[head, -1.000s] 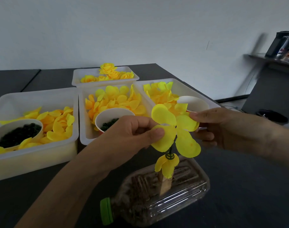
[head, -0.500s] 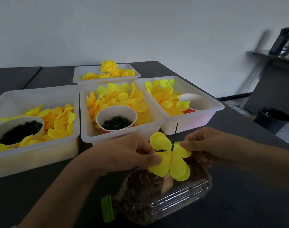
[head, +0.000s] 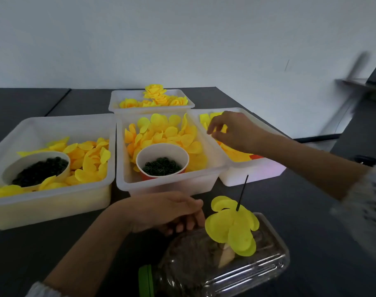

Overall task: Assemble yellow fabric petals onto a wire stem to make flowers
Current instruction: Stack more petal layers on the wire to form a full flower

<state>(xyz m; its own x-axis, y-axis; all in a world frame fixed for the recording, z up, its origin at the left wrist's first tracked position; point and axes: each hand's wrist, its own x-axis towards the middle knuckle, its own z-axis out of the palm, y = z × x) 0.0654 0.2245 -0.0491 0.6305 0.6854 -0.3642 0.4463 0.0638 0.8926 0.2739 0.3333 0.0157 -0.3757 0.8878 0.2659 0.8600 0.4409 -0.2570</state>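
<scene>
Petals (head: 232, 228) sit threaded on wire stem (head: 242, 192); no readable writing shows.

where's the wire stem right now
In the head view the wire stem stands lower centre-right, poking up through the yellow petals above the plastic bottle, just right of the left hand.

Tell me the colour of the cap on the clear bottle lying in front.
Green: the cap on the bottle, seen in the head view.
</scene>
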